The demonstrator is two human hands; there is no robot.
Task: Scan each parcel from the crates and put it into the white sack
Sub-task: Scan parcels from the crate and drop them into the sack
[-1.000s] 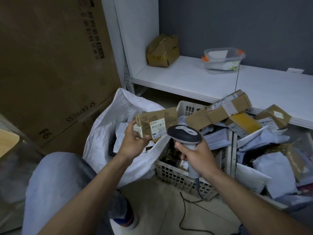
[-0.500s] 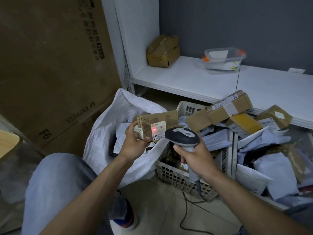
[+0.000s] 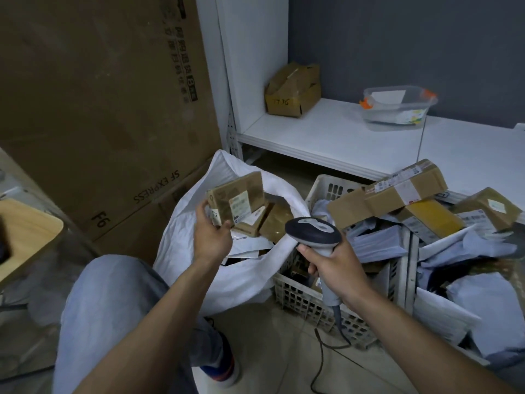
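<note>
My left hand (image 3: 211,236) grips a small brown cardboard parcel (image 3: 235,199) with a white label, held above the open mouth of the white sack (image 3: 187,245). Inside the sack lie other boxes and grey mailers. My right hand (image 3: 331,264) holds a grey and black barcode scanner (image 3: 312,233) by its handle, just right of the sack; its cable trails to the floor. Two white plastic crates stand on the right: the near one (image 3: 301,294) and a second (image 3: 409,280), both heaped with brown boxes and grey mailer bags.
Large SF Express cartons (image 3: 108,115) stand at the left behind the sack. A low white shelf (image 3: 326,137) carries a crumpled brown box (image 3: 292,91) and a clear plastic tub (image 3: 397,108). My knee (image 3: 113,302) is at the lower left, a wooden surface (image 3: 25,234) at the far left.
My left hand has carried the small parcel left and away from the scanner, over the sack's mouth. The red scan light seen half a second ago is gone. The scanner hand stayed roughly in place.
</note>
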